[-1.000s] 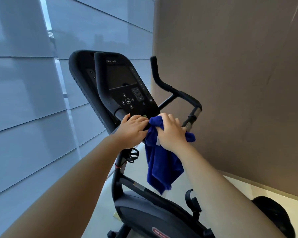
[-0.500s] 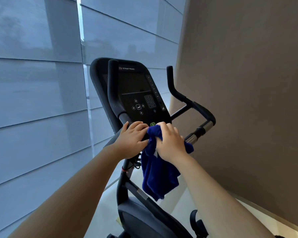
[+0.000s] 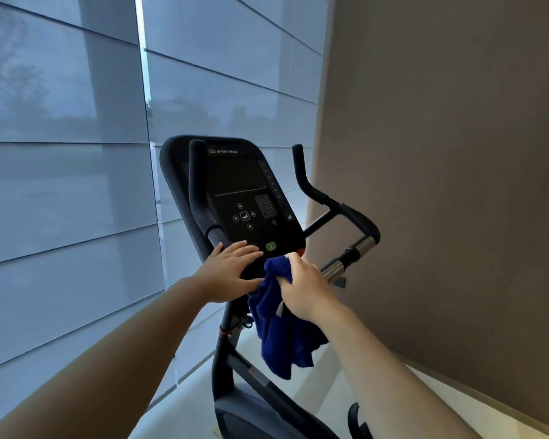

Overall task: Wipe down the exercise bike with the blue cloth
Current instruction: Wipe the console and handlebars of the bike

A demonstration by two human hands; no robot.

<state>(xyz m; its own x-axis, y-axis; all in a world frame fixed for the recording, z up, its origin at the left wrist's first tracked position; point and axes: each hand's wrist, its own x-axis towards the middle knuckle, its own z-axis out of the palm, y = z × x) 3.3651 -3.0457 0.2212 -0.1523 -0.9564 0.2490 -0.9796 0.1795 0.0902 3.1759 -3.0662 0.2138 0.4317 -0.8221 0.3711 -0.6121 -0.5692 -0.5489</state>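
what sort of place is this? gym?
Probably a gym or fitness room. A Star Trac exercise bike with a console stands by tall windows with sheer blinds and a plain brown wall; the right hand grips a blue cloth beside it.

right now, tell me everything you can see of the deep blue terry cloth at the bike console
The deep blue terry cloth looks soft and fuzzy, crumpled rather than folded. The right hand grips its bunched top against the lower edge of the black bike console, beside the green button. The rest hangs loose, with a small white tag showing below the hand. The thumb of the left hand lies close; contact is unclear.
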